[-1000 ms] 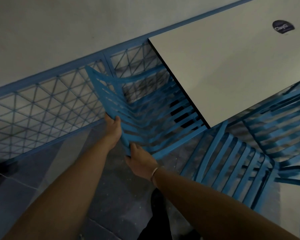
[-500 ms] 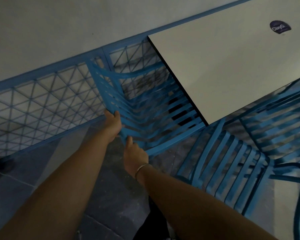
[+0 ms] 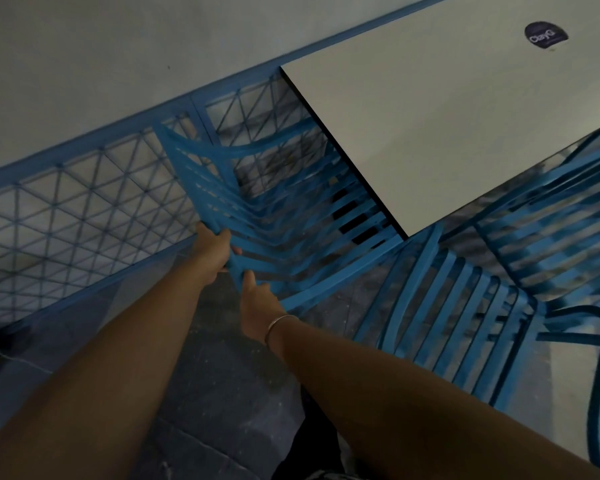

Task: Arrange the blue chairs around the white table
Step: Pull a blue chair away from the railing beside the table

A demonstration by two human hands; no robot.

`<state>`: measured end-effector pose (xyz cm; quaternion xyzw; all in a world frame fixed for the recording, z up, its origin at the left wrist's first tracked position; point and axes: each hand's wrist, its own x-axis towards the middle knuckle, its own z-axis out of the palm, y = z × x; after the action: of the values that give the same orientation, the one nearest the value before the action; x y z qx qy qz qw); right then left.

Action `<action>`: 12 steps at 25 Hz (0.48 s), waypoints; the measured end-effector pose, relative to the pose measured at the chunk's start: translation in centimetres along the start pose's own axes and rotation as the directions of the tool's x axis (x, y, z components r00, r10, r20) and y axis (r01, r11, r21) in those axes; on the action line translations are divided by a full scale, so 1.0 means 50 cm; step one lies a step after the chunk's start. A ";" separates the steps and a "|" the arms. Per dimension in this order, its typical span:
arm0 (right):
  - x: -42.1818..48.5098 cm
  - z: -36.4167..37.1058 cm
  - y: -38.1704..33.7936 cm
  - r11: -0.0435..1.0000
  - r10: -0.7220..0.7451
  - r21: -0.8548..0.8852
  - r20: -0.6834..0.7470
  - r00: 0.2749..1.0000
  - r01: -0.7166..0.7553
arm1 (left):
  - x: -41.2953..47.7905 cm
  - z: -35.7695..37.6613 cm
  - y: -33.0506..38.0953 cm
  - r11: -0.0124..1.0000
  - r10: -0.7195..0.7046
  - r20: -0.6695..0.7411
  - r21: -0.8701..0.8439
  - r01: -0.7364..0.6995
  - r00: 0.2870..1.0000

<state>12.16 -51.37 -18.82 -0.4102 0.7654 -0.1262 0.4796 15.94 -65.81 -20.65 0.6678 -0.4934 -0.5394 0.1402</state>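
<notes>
- Grip closed on the slatted blue metal chair (image 3: 291, 237): the left hand (image 3: 215, 249) wraps its back rail, and the right hand (image 3: 257, 306) holds the near corner just beside it
- From the grip the seat runs forward-right, its front beneath the white rectangular desk (image 3: 447, 116); the back rail stretches toward the blue lattice railing (image 3: 66, 209)
- Chair legs hidden, slats blurred, right fingers partly out of sight

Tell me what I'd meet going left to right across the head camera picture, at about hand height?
Blue mesh fence → left hand → right hand → seat of the gripped blue chair → second blue chair → third blue chair, at the right edge.
</notes>
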 end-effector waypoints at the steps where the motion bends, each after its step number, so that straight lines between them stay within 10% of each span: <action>1: 0.001 0.008 -0.005 1.000 -0.008 -0.013 0.007 1.000 0.008 | -0.001 -0.006 -0.004 1.000 0.008 -0.009 0.016 -0.008 1.000; 12: -0.005 0.020 -0.004 0.996 -0.021 0.081 -0.003 1.000 0.021 | 0.003 -0.022 -0.001 0.996 -0.051 0.001 0.068 0.051 0.999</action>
<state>13.16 -51.10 -19.06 -0.3983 0.7558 -0.1627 0.4937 16.90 -66.30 -20.36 0.6837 -0.4943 -0.5269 0.1029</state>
